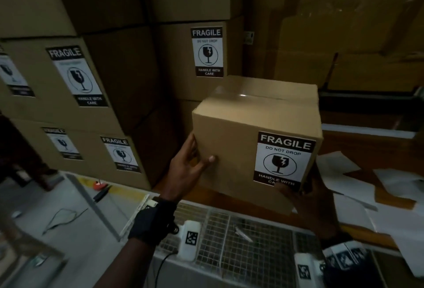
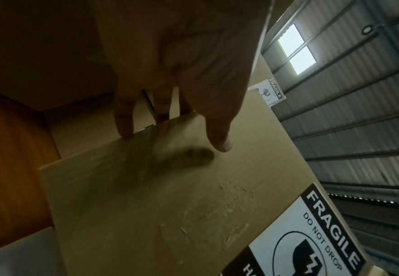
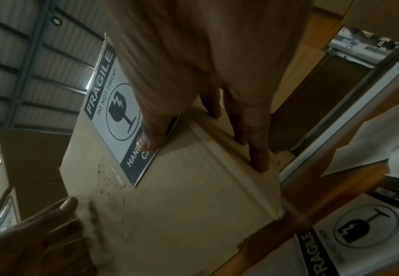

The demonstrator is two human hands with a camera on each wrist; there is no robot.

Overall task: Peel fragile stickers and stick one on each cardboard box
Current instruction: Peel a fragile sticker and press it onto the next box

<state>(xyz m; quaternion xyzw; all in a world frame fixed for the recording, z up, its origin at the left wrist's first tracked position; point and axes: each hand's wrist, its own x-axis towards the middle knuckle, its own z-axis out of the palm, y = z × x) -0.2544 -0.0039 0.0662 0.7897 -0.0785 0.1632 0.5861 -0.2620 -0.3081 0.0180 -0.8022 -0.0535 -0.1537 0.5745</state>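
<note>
We hold the cardboard box (image 1: 231, 140) between both hands, lifted above the wooden worktop (image 1: 367, 140). It is plain brown corrugated board with crisp folded edges, its top seam closed with glossy clear tape. On the face toward us sits a rectangular fragile sticker (image 1: 283, 160), smooth white paper with black bands, a broken-glass symbol in a circle, placed toward the box's right edge. Left of the sticker the board's surface is scuffed and torn in small patches.

Our left hand (image 1: 189, 168) wraps the box's left vertical edge: thumb lying on the front face, fingers round the side, so the grip is holding the box. Our right hand (image 1: 305, 198) cups the box's lower right corner, thumb pressing on the sticker's lower black band, fingers under the bottom; that grip also holds the box.

Behind and left of the box rise stacked boxes (image 1: 128, 76) already carrying the same labels, close to its back edge. Right of the box, loose white backing sheets (image 1: 358, 186) lie scattered on the worktop. Below the box is a wire mesh panel (image 1: 243, 244).
</note>
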